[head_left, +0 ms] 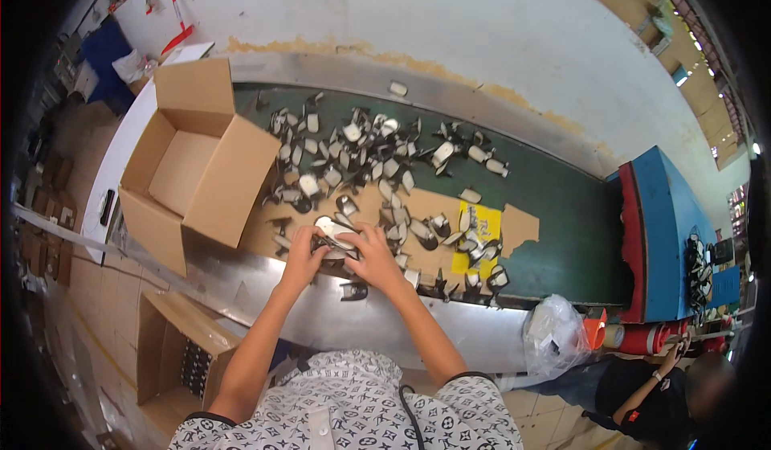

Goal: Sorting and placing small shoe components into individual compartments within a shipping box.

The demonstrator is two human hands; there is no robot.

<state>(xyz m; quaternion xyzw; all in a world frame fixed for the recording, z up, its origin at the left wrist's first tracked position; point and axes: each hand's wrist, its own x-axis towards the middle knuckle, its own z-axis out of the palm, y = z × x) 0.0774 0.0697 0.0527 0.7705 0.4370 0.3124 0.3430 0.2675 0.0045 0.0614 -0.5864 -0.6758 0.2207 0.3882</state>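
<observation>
My left hand (302, 255) and my right hand (372, 255) meet over the near edge of the work surface. Both have their fingers closed on one black-and-white part (332, 227), whose pale rounded face is turned up between them. Its exact kind I cannot make out. Around my hands lies a loose heap of similar black-and-white parts (347, 206), mostly with rounded pale faces and dark bodies. One more dark part (353, 291) rests on the metal edge just below my right hand.
An open cardboard box (241, 169) stands to the left; a second box (148, 345) with dark items sits below it. Flat cardboard (520, 223) and a yellow sheet (461, 259) lie under parts. At right are a blue housing (662, 233), a plastic bag (554, 333) and another person (642, 390).
</observation>
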